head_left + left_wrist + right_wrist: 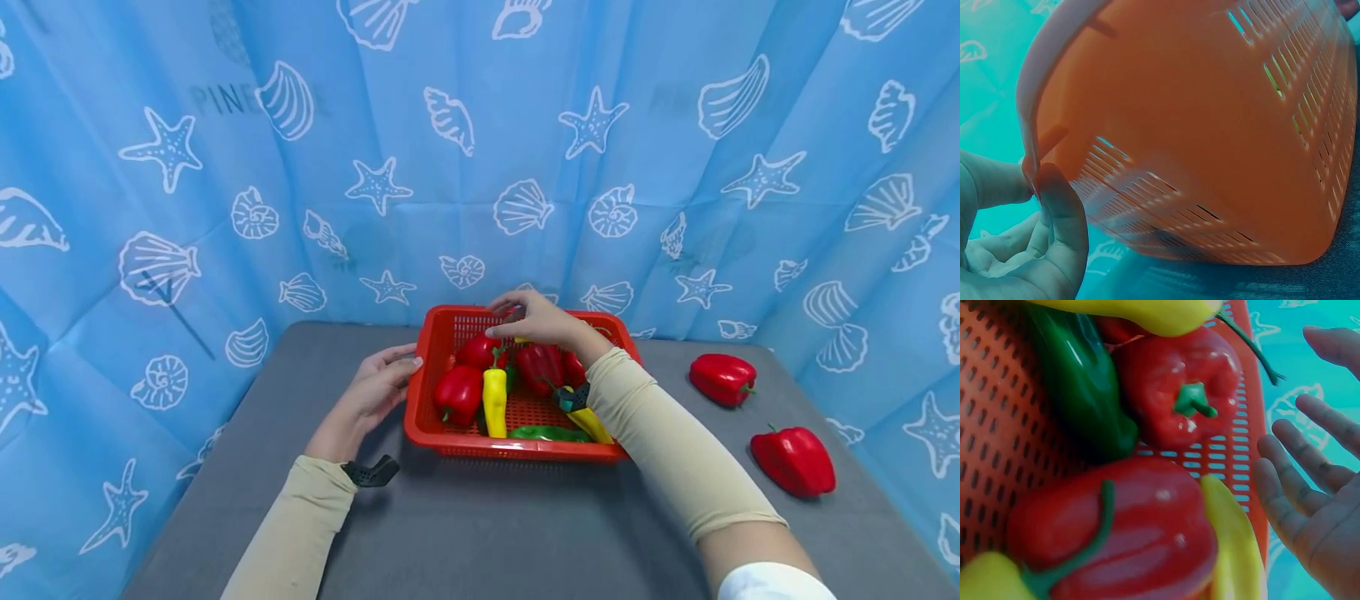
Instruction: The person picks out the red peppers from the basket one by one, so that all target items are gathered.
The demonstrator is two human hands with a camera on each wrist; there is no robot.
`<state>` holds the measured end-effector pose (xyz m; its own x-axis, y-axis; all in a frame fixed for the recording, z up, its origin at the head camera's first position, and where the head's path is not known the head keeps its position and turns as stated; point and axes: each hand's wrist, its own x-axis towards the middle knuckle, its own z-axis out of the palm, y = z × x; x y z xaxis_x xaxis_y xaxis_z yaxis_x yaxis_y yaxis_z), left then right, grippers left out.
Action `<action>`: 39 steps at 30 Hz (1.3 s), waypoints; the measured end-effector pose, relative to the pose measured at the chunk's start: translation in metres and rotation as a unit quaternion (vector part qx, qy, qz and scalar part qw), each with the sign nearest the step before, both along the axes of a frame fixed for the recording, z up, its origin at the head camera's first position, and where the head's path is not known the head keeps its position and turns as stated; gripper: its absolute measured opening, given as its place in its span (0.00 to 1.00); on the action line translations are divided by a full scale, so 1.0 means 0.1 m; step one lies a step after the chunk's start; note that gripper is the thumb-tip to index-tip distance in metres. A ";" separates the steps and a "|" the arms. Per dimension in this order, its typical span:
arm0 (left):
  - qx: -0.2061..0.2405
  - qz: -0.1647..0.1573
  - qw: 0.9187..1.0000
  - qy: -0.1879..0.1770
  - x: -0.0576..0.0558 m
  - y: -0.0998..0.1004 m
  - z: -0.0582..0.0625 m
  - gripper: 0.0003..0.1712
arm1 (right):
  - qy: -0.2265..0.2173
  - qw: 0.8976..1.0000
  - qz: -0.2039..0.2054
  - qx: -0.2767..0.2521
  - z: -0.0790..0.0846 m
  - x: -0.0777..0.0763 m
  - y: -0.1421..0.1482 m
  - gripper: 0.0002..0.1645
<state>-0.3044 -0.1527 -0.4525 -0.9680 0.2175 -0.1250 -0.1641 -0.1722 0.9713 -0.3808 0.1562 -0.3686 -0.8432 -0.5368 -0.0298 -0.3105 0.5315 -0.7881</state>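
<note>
A red plastic basket (517, 450) holds several red bell peppers (459, 393), a yellow long pepper (495, 403), a green pepper (550, 433) and other yellow pieces. At its left side, my left hand (372, 393) pinches the rim between thumb and finger; the left wrist view shows this grip on the basket wall (1166, 112) up close. My right hand (546, 321) hovers over the basket's back part. In the right wrist view, that hand (1325, 487) has its fingers spread and holds nothing, beside a red bell pepper (1179, 387) and a yellow pepper (1232, 531).
Two red bell peppers, one farther back (722, 379) and one nearer (793, 461), lie on the grey table (510, 533) right of the basket. A blue curtain (465, 225) with white shells hangs close behind the table and along both sides.
</note>
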 end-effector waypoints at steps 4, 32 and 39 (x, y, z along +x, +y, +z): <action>-0.001 0.002 1.000 0.001 0.00 0.00 0.00 0.32 | 0.004 1.000 -0.003 0.013 -0.05 -0.01 -0.07 0.34; 0.024 0.007 1.000 -0.015 0.01 0.01 0.02 0.31 | 0.035 0.997 0.016 0.064 -0.29 -0.07 -0.19 0.35; 0.027 0.007 1.000 -0.011 0.00 0.01 0.01 0.31 | 0.033 0.997 0.013 0.072 -0.29 -0.05 -0.21 0.34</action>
<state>-0.3039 -0.1520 -0.4513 -0.9681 0.2115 -0.1344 -0.1825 -0.2275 0.9565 -0.3860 0.1357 -0.3980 -0.8312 -0.5534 -0.0526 -0.3749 0.6280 -0.6819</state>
